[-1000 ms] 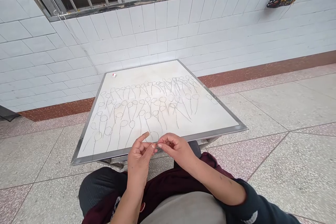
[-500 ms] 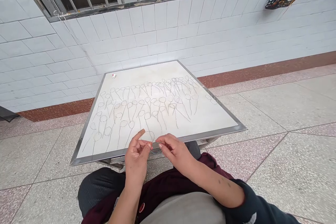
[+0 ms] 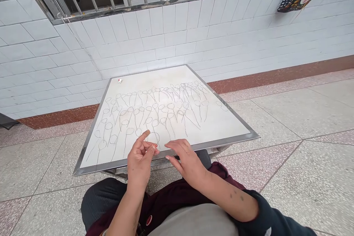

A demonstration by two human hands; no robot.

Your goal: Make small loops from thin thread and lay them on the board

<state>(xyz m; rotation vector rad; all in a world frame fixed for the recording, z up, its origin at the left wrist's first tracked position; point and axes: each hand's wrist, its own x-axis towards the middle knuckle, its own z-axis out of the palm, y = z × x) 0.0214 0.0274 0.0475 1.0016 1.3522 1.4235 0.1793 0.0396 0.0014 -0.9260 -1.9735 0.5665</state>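
"What fills the view?"
"A white table (image 3: 155, 75), metal-edged, with rows of stemmed wire loops (image 3: 163, 107) across it."
"And the hands?"
"Both at its near edge. The right hand (image 3: 190, 163) hangs palm down, thumb and fingertips parted, gripping nothing. The left hand (image 3: 140, 158) pinches thumb to fingers, one finger raised."
"On what?"
"A thin wire ring (image 3: 159, 139), just beyond that pinch, left of the right fingertips; its stem is too fine for me to tell the long axis"

Bright, diffuse light; soft shadow below the bag (image 3: 293, 0); edges stretched.
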